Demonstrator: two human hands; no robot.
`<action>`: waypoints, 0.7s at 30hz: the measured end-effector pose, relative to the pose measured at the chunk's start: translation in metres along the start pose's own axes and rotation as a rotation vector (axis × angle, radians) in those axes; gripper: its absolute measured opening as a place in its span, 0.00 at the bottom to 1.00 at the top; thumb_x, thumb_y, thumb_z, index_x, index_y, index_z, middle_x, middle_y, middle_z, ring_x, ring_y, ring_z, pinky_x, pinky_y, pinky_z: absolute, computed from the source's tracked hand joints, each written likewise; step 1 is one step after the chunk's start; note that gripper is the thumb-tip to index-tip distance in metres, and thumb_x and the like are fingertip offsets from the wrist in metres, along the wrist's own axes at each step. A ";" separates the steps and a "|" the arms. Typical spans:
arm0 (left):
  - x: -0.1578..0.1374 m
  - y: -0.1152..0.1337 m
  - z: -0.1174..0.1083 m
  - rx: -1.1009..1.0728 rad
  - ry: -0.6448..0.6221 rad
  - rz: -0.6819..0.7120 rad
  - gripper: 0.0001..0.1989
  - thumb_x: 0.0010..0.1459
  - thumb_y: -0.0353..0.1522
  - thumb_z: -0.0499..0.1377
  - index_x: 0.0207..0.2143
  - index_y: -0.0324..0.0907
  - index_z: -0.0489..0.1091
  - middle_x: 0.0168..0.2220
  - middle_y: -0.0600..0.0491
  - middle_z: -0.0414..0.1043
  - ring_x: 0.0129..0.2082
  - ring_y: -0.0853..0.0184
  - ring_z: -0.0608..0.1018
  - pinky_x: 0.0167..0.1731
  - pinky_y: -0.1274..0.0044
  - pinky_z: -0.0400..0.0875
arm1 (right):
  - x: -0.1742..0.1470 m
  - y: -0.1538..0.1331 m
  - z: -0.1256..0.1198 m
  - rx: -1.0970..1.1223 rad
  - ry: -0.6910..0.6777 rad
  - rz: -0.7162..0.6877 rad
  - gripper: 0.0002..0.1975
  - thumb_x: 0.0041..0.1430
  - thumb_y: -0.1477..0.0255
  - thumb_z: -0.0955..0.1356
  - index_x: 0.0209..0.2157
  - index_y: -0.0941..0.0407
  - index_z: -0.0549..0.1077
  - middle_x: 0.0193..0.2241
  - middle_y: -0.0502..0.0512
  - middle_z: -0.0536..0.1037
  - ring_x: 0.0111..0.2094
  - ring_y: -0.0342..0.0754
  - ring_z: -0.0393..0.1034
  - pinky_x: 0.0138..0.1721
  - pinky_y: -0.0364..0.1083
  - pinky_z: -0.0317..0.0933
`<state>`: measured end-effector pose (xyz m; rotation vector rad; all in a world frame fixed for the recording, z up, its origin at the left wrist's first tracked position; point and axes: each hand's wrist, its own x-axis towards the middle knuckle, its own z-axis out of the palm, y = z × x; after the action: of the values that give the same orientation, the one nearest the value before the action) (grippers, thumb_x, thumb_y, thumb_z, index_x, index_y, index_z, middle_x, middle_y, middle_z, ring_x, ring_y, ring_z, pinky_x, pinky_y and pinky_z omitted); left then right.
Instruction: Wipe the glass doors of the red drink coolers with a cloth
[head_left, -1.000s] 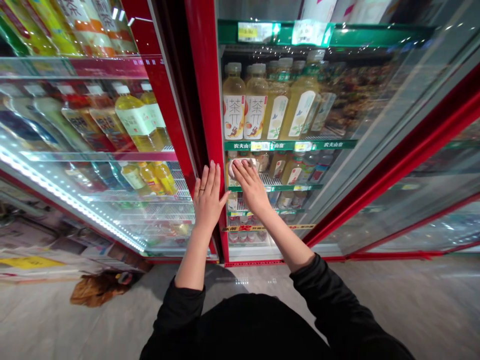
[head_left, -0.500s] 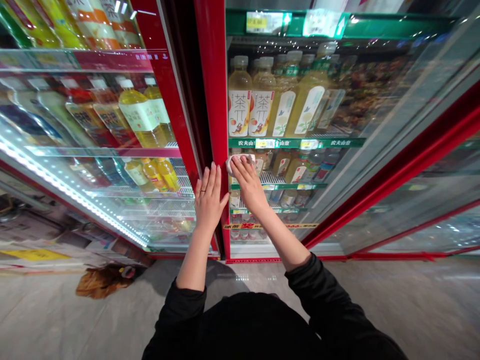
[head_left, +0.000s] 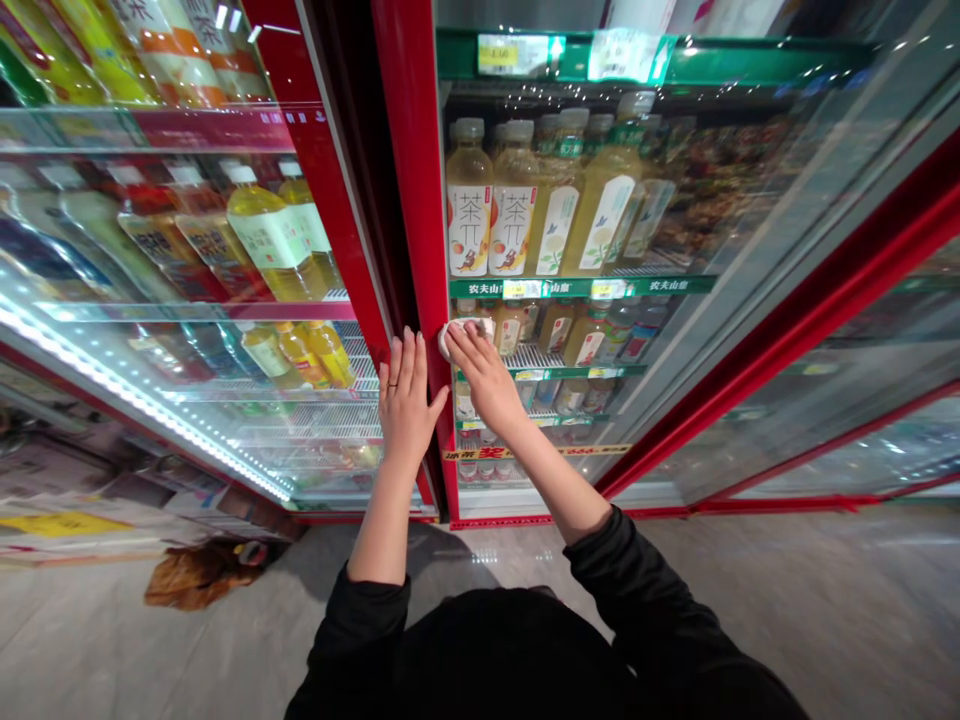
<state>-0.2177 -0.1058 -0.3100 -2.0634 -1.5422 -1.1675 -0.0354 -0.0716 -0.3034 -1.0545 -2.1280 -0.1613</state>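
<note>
My left hand [head_left: 409,400] lies flat, fingers stretched upward, against the red frame between two glass doors; a ring is on one finger. It holds nothing. Beside it, my right hand [head_left: 484,380] presses a folded white cloth [head_left: 482,328] against the right-hand glass door [head_left: 675,330], at its left edge by the red door frame [head_left: 412,150]. The fingers lie over the cloth and hide part of it. Behind the glass, bottles of tea drink [head_left: 470,225] stand on a shelf with a green price rail [head_left: 570,288].
To the left, another glass-fronted fridge holds bottled drinks [head_left: 274,235] on lit shelves. A crumpled brown item [head_left: 199,578] lies on the grey floor [head_left: 300,640] at lower left. A red door edge [head_left: 787,320] runs diagonally on the right, with more glass beyond.
My right hand and the cloth have shifted slightly left, onto the edge of the red frame. My left hand stays flat on the frame. The whole view has moved a little.
</note>
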 end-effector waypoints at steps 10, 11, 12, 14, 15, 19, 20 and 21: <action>-0.013 -0.005 0.002 -0.031 -0.021 -0.055 0.54 0.69 0.35 0.67 0.83 0.47 0.34 0.81 0.37 0.46 0.81 0.48 0.52 0.79 0.51 0.51 | 0.007 -0.004 -0.002 0.009 0.024 0.031 0.39 0.75 0.83 0.53 0.81 0.43 0.45 0.80 0.46 0.58 0.82 0.46 0.41 0.82 0.60 0.46; -0.013 -0.004 0.002 -0.046 -0.023 -0.068 0.54 0.69 0.33 0.67 0.83 0.48 0.34 0.82 0.38 0.45 0.81 0.48 0.51 0.79 0.51 0.50 | 0.014 -0.007 -0.003 0.013 0.019 0.010 0.39 0.75 0.83 0.53 0.81 0.43 0.45 0.80 0.45 0.57 0.82 0.46 0.41 0.82 0.60 0.46; -0.014 -0.004 0.001 -0.056 -0.023 -0.077 0.54 0.68 0.32 0.67 0.83 0.49 0.34 0.82 0.39 0.44 0.82 0.48 0.51 0.79 0.51 0.50 | 0.019 -0.009 -0.004 0.016 0.006 -0.016 0.39 0.75 0.82 0.54 0.81 0.43 0.46 0.80 0.45 0.57 0.82 0.46 0.41 0.82 0.60 0.47; -0.017 -0.004 0.002 -0.060 -0.013 -0.088 0.54 0.68 0.32 0.67 0.83 0.49 0.34 0.82 0.39 0.45 0.81 0.49 0.51 0.79 0.51 0.50 | 0.020 -0.010 -0.006 0.017 -0.047 -0.076 0.37 0.77 0.81 0.55 0.80 0.43 0.50 0.79 0.45 0.59 0.82 0.46 0.44 0.82 0.58 0.49; -0.019 -0.005 0.002 -0.057 -0.001 -0.087 0.54 0.69 0.34 0.68 0.83 0.49 0.35 0.81 0.39 0.46 0.81 0.48 0.52 0.79 0.51 0.50 | 0.017 -0.009 -0.007 0.015 -0.071 -0.099 0.35 0.77 0.81 0.55 0.80 0.44 0.52 0.79 0.45 0.61 0.81 0.45 0.47 0.82 0.57 0.50; -0.025 -0.005 0.003 -0.074 0.054 -0.008 0.49 0.72 0.37 0.66 0.83 0.48 0.38 0.80 0.38 0.52 0.81 0.49 0.55 0.78 0.53 0.55 | -0.002 0.004 -0.012 0.009 -0.061 -0.110 0.31 0.80 0.78 0.55 0.78 0.45 0.59 0.77 0.46 0.66 0.79 0.45 0.55 0.80 0.55 0.56; -0.025 -0.004 0.003 -0.092 0.066 0.028 0.47 0.73 0.36 0.64 0.83 0.48 0.39 0.80 0.39 0.53 0.80 0.51 0.58 0.78 0.55 0.58 | -0.005 0.007 -0.013 0.010 -0.043 -0.106 0.30 0.80 0.77 0.55 0.77 0.45 0.62 0.76 0.47 0.67 0.79 0.46 0.57 0.79 0.55 0.57; -0.025 -0.003 0.002 -0.114 0.074 0.059 0.45 0.74 0.35 0.62 0.83 0.49 0.40 0.79 0.41 0.55 0.79 0.53 0.60 0.77 0.58 0.60 | -0.005 0.008 -0.014 0.010 -0.023 -0.103 0.29 0.80 0.76 0.56 0.75 0.45 0.65 0.74 0.48 0.70 0.78 0.47 0.59 0.78 0.56 0.60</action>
<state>-0.2213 -0.1194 -0.3305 -2.0968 -1.4012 -1.3222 -0.0197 -0.0750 -0.2985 -0.9457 -2.2025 -0.1887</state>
